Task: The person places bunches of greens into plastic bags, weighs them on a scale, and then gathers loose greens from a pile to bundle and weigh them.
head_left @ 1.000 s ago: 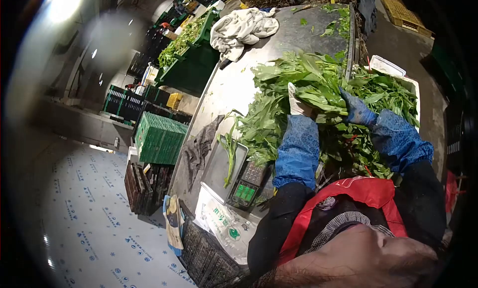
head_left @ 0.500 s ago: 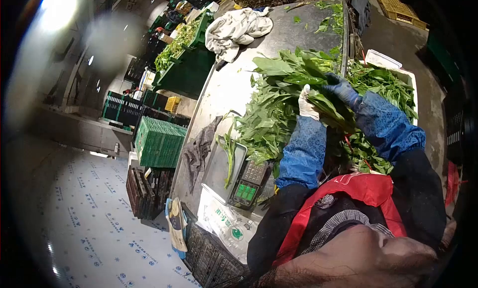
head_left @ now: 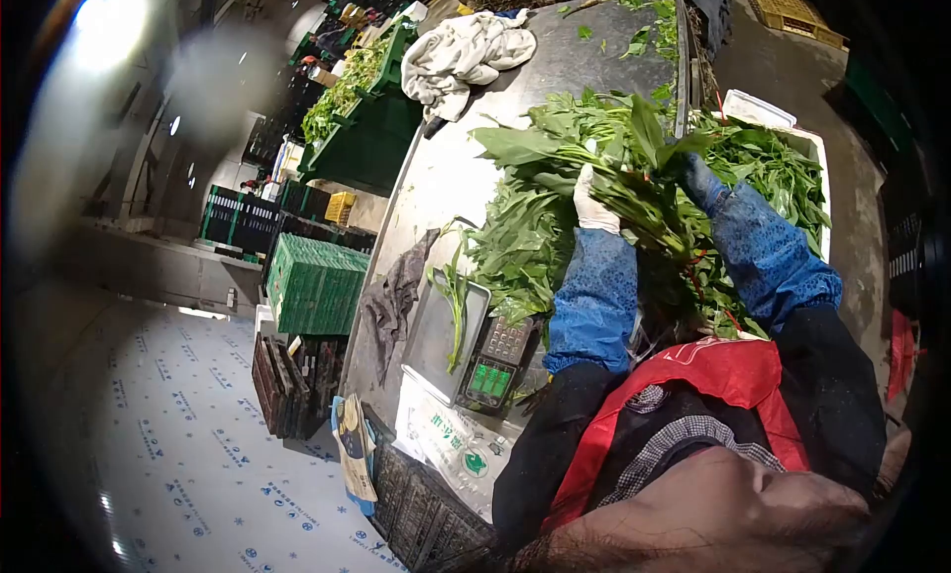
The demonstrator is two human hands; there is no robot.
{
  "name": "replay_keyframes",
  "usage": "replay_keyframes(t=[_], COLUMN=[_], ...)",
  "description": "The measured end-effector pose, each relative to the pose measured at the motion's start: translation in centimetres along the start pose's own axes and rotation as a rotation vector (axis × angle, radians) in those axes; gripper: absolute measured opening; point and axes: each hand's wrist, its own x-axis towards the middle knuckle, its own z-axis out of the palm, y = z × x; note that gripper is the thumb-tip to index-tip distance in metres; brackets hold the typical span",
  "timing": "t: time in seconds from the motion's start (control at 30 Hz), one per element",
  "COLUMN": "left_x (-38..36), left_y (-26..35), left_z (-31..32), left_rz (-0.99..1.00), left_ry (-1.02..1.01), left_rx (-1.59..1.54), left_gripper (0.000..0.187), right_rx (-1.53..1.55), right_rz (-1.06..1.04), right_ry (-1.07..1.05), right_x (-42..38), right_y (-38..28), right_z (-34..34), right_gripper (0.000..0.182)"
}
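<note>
Here the left hand (head_left: 594,205), in a white glove, grips a bunch of greens (head_left: 604,167) by the stems, lifted just above the heap (head_left: 525,246) on the table (head_left: 466,167). The right hand (head_left: 699,177), blue-gloved, closes on the same bunch from the far side, leaves fanning out between both. A scale (head_left: 474,350) sits near the left elbow, a cloth (head_left: 461,58) well beyond.

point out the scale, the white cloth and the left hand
scale (head_left: 482,360): head view, on its keypad and display end
white cloth (head_left: 464,56): head view, middle of the crumpled heap
left hand (head_left: 592,205): head view, back of the white glove
</note>
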Motion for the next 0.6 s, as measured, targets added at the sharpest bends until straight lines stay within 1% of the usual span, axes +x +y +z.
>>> replay_keyframes(t=[0.03, 0.07, 0.1, 0.17, 0.2, 0.23, 0.27, 0.3, 0.33, 0.4, 0.43, 0.47, 0.5, 0.53, 0.57, 0.6], left_x=[0.5, 0.9, 0.7, 0.7, 0.4, 0.6, 0.4, 0.4, 0.4, 0.6, -0.3, 0.0, 0.0, 0.1, 0.0, 0.1], left_y=[0.5, 1.0, 1.5, 3.2, 3.7, 4.1, 3.7, 3.2, 2.8, 1.0, 0.3, -0.3, -0.5, -0.6, -0.3, 0.3], left_z=[-1.2, -1.8, -1.4, -1.7, -1.4, -2.2, -1.6, -0.9, -1.0, -0.3, 1.5, 1.0, 1.1, 1.3, 1.1, -0.1], left_rz=[0.077, 0.153, 0.217, 0.245, 0.26, 0.252, 0.274, 0.293, 0.246, 0.239, 0.121, 0.068, 0.079, 0.091, 0.12, 0.131], left_ry=[0.135, 0.021, 0.086, 0.065, 0.042, 0.045, 0.084, 0.121, 0.01, 0.006, 0.032, -0.006, -0.026, -0.048, 0.034, 0.04], left_rx=[0.035, 0.028, 0.1, 0.112, 0.108, 0.084, 0.117, 0.15, 0.114, 0.147, 0.09, 0.083, 0.096, 0.11, 0.156, 0.159], left_gripper=[0.044, 0.046, 0.048, 0.046, 0.046, 0.044, 0.045, 0.045, 0.047, 0.05, 0.048, 0.042, 0.04, 0.038, 0.035, 0.034], right_rx=[-0.239, -0.52, -0.763, -1.089, -1.09, -1.132, -1.17, -1.175, -1.146, -1.101, -1.107, -1.113, -1.047, -0.964, -0.88, -0.764], right_rz=[0.014, 0.073, 0.229, 0.128, 0.13, 0.138, 0.15, 0.156, 0.01, -0.274, -0.29, -0.305, -0.337, -0.393, -0.448, -0.524], right_ry=[0.04, 0.047, 0.031, -0.026, -0.029, -0.14, -0.251, -0.29, -0.3, -0.312, -0.341, -0.37, -0.409, -0.362, -0.315, -0.362], right_x=[-1.0, -2.6, -3.5, -4.6, -5.1, -5.7, -6.3, -5.7, -5.3, -4.0, -3.8, -3.9, -3.5, -2.9, -2.6, -2.9], right_y=[-0.4, -3.6, -4.3, 0.0, -0.4, -1.7, -2.7, -3.3, -4.3, -5.2, -6.7, -8.0, -7.5, -5.0, -2.7, -3.1], right_z=[-0.7, -0.1, -1.3, -6.4, -6.4, -6.4, -6.1, -5.0, -3.0, 0.2, 2.5, 4.3, 4.7, 3.0, 1.1, 0.9], right_gripper=[0.03, 0.026, 0.031, 0.037, 0.037, 0.052, 0.068, 0.088, 0.093, 0.101, 0.098, 0.096, 0.071, 0.054, 0.037, 0.018])
